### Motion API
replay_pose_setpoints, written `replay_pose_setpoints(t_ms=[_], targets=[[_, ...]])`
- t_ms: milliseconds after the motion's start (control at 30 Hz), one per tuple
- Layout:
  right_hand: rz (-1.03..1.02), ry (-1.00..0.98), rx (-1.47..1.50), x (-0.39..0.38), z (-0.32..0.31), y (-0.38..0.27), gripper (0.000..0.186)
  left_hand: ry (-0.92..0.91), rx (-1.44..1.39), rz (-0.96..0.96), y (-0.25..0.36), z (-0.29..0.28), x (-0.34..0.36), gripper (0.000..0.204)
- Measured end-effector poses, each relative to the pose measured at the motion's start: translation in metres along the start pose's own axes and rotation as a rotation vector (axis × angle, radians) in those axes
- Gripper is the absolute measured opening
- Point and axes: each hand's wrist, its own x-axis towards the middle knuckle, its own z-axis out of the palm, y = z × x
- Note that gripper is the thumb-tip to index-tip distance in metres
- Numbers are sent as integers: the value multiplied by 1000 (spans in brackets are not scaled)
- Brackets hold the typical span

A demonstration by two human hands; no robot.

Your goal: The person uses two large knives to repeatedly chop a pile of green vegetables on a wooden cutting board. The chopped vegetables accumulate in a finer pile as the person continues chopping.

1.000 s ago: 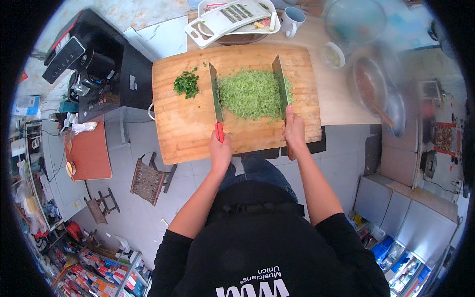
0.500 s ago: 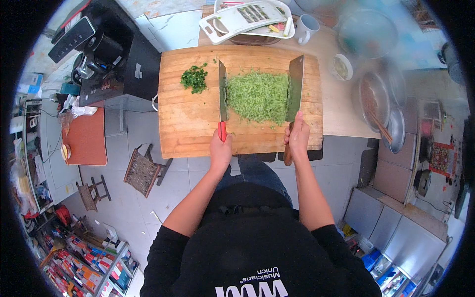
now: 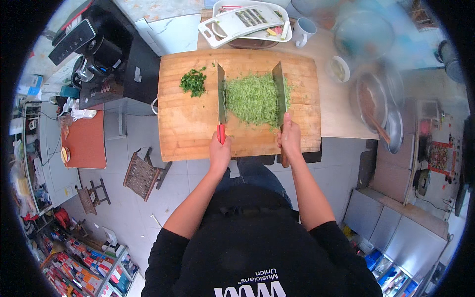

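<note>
Head cam: white upside-down lettering (image 3: 247, 291) on the black shirt (image 3: 242, 247). Left hand (image 3: 220, 152) has fingers wrapped round a red-handled cleaver (image 3: 221, 94), right hand (image 3: 291, 141) a wooden-handled cleaver (image 3: 280, 89); both point away, roughly parallel lengthwise, flanking shredded greens (image 3: 252, 99) on the board (image 3: 193, 128).

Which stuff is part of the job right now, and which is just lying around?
Part of the job:
red-handled cleaver, in the left grip
brown-handled cleaver, in the right grip
shredded green vegetable, between the blades
wooden cutting board, underneath

Seemingly just lying around:
white grater
pale-blue mug
woven stool
chopped dark-green leaves, untouched on the board
</note>
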Motion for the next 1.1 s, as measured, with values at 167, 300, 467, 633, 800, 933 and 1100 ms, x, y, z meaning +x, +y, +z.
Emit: replay_pose_setpoints(t_ms=[167, 300, 467, 633, 800, 933, 1100], targets=[[-87, 18, -121, 2, 10, 14, 59, -5, -14, -27, -8, 1, -1, 13], [-38, -9, -142, 5, 14, 18, 58, 4, -34, -18, -7, -1, 0, 11], [-96, 14, -127, 4, 13, 13, 53, -29, -84, -83, -1, -2, -3, 10], [-76, -9, -27, 2, 10, 9, 53, 15, -56, -52, -6, 0, -1, 10], [51, 1, -54, 6, 5, 9, 58, 19, -20, -11, -11, 0, 1, 12], [-134, 57, -59, 7, -1, 8, 58, 11, 21, 2, -7, 0, 0, 12], [7, 25, 122, 7, -8, 10, 58, -16, -40, -62, -4, -1, -2, 11]])
